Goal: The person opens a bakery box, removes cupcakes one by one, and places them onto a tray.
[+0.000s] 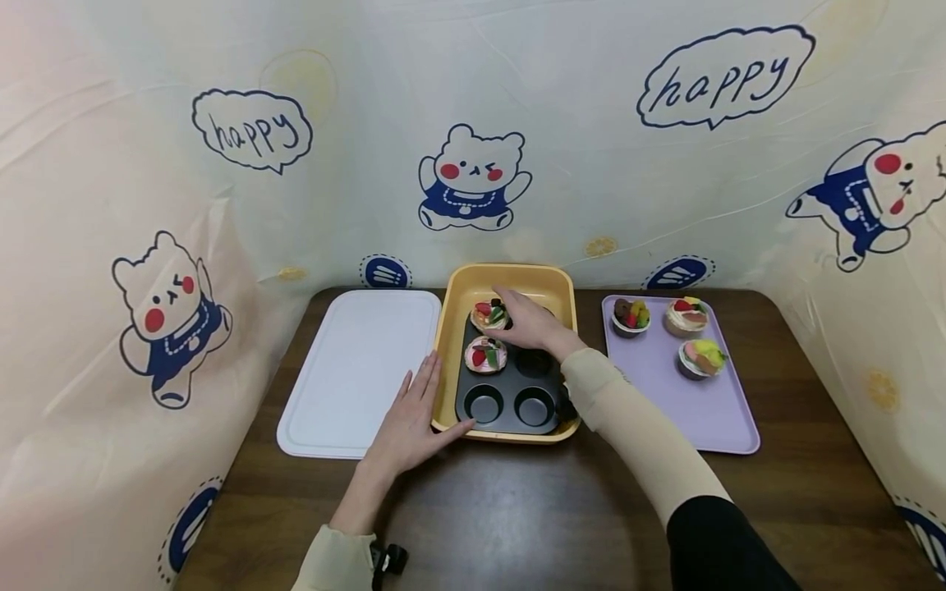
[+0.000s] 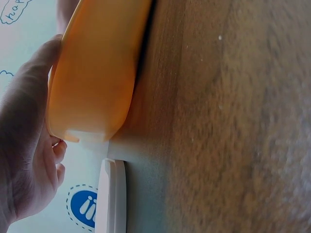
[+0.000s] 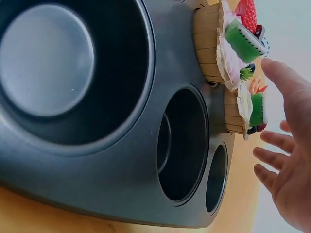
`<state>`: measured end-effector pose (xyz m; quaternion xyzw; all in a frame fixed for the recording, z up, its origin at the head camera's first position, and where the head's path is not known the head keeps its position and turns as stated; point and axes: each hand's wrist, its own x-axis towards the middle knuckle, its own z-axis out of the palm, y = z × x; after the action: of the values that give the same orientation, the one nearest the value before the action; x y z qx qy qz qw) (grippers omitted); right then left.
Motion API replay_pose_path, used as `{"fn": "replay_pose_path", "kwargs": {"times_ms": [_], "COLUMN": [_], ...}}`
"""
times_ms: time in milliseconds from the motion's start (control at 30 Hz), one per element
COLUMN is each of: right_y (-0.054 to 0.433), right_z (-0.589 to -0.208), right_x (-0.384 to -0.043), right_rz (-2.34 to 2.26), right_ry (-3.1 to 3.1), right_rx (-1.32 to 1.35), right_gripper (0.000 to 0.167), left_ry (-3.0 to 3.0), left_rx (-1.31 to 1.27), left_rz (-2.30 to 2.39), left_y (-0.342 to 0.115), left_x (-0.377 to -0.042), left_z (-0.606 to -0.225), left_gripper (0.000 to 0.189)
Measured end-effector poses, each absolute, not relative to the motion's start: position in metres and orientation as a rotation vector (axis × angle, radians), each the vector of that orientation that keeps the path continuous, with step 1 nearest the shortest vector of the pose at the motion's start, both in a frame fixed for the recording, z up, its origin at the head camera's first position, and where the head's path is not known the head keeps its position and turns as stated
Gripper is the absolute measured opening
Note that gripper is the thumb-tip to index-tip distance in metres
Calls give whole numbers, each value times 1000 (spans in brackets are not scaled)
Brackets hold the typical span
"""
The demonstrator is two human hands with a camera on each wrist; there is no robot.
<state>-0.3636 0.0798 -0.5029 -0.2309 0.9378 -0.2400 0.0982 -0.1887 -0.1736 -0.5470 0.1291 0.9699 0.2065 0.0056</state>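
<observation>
A dark muffin tin [image 1: 510, 392] lies inside a yellow tray [image 1: 510, 275]. Two toy cupcakes fill its left-hand cups: a far cupcake [image 1: 482, 317] and a nearer cupcake with pink cream [image 1: 485, 355]. Over the far one reaches my right hand [image 1: 530, 322], thumb and fingers spread beside it. From the right wrist, the right hand [image 3: 291, 121] shows a gap between its fingers and the cupcake toppings. My left hand [image 1: 409, 428] rests along the yellow tray's near left corner, fingers straight on the side and thumb at the front rim; the left wrist view shows the tray's wall [image 2: 95, 73].
A white board [image 1: 355, 377] lies to the left of the yellow tray. On the right, a purple tray [image 1: 665, 394] carries a brown-cup cupcake [image 1: 631, 318], a strawberry cupcake [image 1: 685, 317] and a yellow-topped cupcake [image 1: 700, 359]. Printed cloth [image 1: 562, 180] hangs behind the table.
</observation>
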Motion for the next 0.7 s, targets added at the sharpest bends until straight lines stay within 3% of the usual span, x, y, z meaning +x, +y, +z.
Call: {"fn": "replay_pose_path", "kwargs": {"times_ms": [300, 700], "right_y": [75, 67], "right_z": [-500, -509], "right_x": [-367, -377], "right_rz": [-657, -599], "right_ry": [2809, 2854], "right_rx": [-636, -594], "right_gripper": [109, 108], "left_ry": [3041, 3029], "left_rx": [407, 393], "left_rz": [641, 650], "left_y": [-174, -174], "left_x": [-188, -189], "left_z": [-548, -548], "left_gripper": [124, 124]}}
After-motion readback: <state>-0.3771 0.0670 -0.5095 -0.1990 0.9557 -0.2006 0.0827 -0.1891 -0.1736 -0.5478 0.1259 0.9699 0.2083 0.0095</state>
